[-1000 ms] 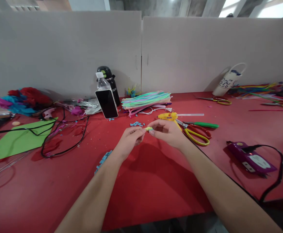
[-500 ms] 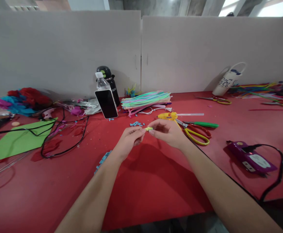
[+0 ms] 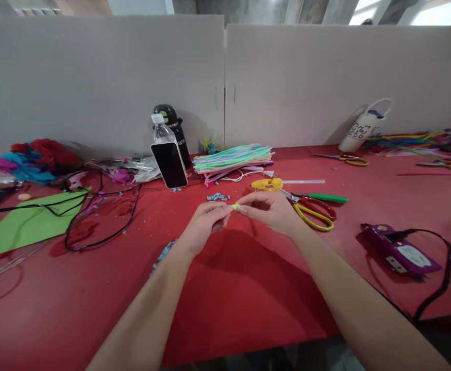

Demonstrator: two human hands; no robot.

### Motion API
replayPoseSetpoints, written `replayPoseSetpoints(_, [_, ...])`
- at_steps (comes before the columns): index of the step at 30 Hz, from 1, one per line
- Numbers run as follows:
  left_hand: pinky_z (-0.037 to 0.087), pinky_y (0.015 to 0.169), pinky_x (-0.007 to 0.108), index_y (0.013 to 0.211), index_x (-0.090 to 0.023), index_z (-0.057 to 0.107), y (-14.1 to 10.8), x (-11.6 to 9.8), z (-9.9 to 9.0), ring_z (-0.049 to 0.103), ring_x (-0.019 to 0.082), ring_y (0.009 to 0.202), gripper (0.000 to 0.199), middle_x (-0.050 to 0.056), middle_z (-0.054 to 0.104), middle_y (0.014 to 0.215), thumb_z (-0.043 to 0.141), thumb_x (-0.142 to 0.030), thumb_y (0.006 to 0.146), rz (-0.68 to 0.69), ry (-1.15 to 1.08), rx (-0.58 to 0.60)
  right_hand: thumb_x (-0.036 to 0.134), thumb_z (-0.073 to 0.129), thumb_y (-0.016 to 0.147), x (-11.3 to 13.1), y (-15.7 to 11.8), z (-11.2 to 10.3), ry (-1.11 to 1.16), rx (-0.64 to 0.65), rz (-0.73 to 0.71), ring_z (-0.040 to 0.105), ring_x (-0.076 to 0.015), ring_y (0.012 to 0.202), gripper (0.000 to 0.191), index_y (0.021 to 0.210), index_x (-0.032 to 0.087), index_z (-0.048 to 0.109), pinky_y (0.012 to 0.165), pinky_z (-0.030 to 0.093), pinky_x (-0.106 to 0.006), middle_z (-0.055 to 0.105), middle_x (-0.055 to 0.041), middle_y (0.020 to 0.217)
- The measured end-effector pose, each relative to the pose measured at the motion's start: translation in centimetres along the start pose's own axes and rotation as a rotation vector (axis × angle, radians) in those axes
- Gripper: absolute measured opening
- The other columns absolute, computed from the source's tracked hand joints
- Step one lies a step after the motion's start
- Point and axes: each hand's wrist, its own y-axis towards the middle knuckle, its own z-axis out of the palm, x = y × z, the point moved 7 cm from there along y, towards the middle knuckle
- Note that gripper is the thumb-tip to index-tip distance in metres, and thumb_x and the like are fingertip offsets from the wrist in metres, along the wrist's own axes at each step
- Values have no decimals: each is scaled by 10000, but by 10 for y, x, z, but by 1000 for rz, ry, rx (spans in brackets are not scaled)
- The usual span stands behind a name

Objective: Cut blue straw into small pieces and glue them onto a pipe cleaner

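Note:
Between my fingertips is a small pale yellow-green piece (image 3: pixel 235 206), too small to tell its kind. My left hand (image 3: pixel 209 222) pinches it from the left. From the other side, the thumb and fingers of my right hand (image 3: pixel 268 210) close on its right end. Just beyond the hands lie several short blue bits (image 3: pixel 218 197), and more blue bits (image 3: pixel 165 253) are partly covered by my left forearm. A yellow glue gun (image 3: pixel 267 184) with a clear glue stick rests behind my right hand.
Scissors with yellow handles (image 3: pixel 313 219) and a green-handled tool (image 3: pixel 328 198) lie right of my hand. Pipe cleaners (image 3: pixel 233 161) are bundled behind. A phone (image 3: pixel 169 165) leans on a bottle. A purple power strip (image 3: pixel 401 251) sits right; black cables (image 3: pixel 68 233) loop left.
The yellow-green piece has turned slightly between my fingertips, and less of its right end shows. Both hands stay almost in the same place.

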Motion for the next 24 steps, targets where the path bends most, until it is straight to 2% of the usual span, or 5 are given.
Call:
replayPoseSetpoints(7, [166, 492, 271, 542, -154, 438, 0, -1, -1, 267, 70, 476, 388, -37, 348, 537, 571, -343, 853, -7, -54, 6, 375, 656, 842, -3, 0, -3, 91, -4, 20, 642, -148, 789, 241, 1002, 214, 736, 743, 528, -298, 722, -32, 878])
replayPoseSetpoints(11, [160, 481, 270, 531, -153, 434, 1, 0, -2, 273, 66, 467, 397, -34, 355, 533, 575, -350, 846, -21, -62, -5, 367, 696, 808, -2, 0, -2, 82, 7, -3, 648, -165, 858, 262, 1024, 221, 721, 780, 526, -310, 720, -37, 944])
replayPoseSetpoints(24, [147, 484, 276, 523, -155, 408, -1, 0, 1, 254, 64, 462, 398, -42, 315, 525, 589, -314, 840, -24, -109, 49, 344, 686, 814, 4, -1, 3, 12, 27, -14, 632, -144, 775, 176, 916, 212, 740, 708, 516, -281, 719, -22, 844])
